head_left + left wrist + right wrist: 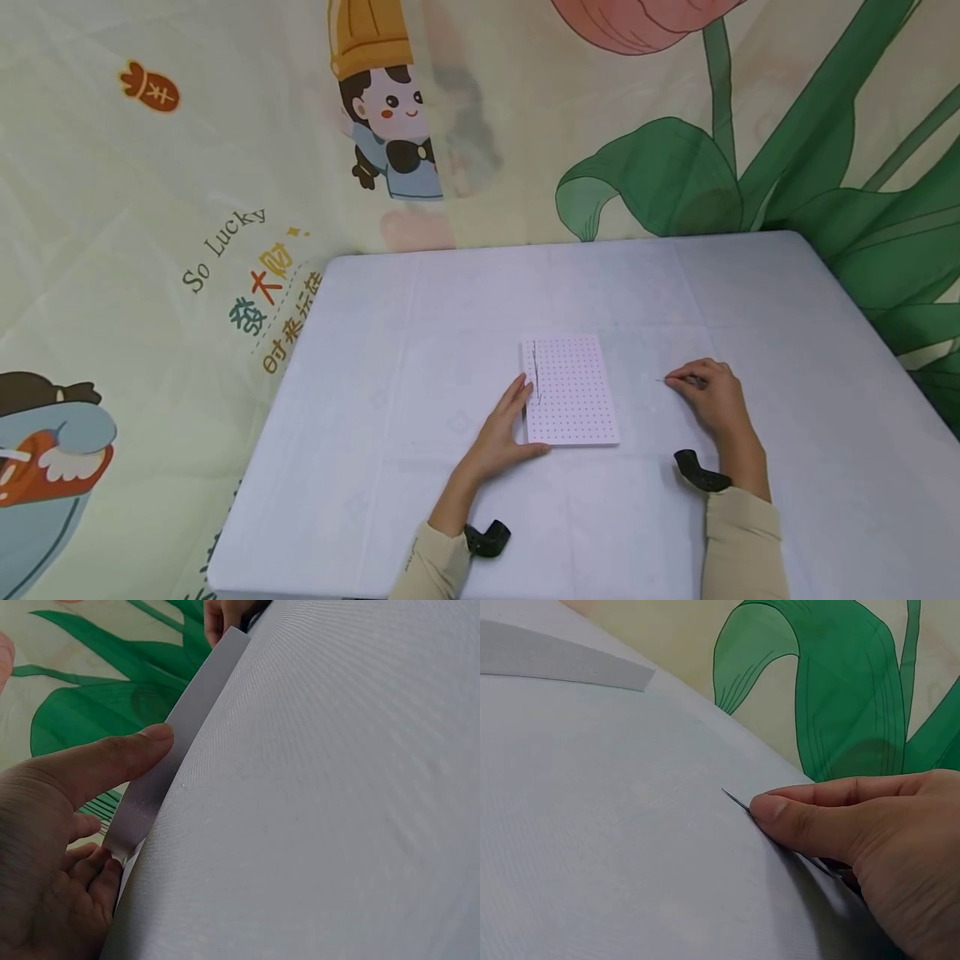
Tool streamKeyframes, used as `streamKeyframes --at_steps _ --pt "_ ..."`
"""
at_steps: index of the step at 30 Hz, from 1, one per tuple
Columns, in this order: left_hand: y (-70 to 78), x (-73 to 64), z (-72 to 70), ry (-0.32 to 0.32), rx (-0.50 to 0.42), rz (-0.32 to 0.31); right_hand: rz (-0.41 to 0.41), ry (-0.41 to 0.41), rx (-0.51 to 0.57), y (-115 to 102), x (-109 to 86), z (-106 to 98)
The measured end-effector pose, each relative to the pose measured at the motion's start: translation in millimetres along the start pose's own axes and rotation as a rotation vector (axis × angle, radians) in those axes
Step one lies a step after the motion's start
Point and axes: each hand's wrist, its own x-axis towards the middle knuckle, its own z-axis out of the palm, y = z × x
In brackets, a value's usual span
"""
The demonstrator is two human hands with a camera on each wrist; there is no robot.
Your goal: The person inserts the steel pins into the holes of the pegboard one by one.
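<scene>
A white board (576, 392) with rows of small dots lies on the table. A thin dark line, like a thread (536, 367), runs down the board near its left edge. My left hand (504, 433) touches the board's near-left corner, thumb along the near edge and extended fingers at the left side. In the left wrist view, the thumb (154, 739) rests against the board's side face (169, 750). Right of the board, my right hand (712, 400) pinches a thin pointed needle (736, 799) between thumb and fingertips. Something dark shows under the palm; its kind is unclear.
A white cloth covers the table (420, 350). Behind it hangs a printed fabric backdrop (495, 125) with green leaves and cartoon figures. A black wrist mount (487, 540) sits on the left wrist, another black mount (701, 472) on the right.
</scene>
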Motion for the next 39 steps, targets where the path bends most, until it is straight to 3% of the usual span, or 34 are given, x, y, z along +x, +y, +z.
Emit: streamKeyframes --at_steps 6,11,26,30,39 --pt "-0.4 -0.4 -0.9 0.009 0.002 0.014 -0.025 0.003 -0.022 -4 1.2 2" --pt "-1.2 -0.4 -0.8 0.003 -0.003 0.009 -0.002 0.031 0.033 -18 2.3 5" --pt "-2.1 1.1 1.9 0.011 0.005 0.003 0.077 0.015 0.387 -111 24.6 40" --pt "-1.4 0.1 2.1 0.01 -0.011 0.003 0.046 -0.022 0.404 -124 26.7 56" --pt "-1.7 -0.7 0.7 0.006 -0.004 0.013 -0.103 -0.051 0.444 -133 31.5 78"
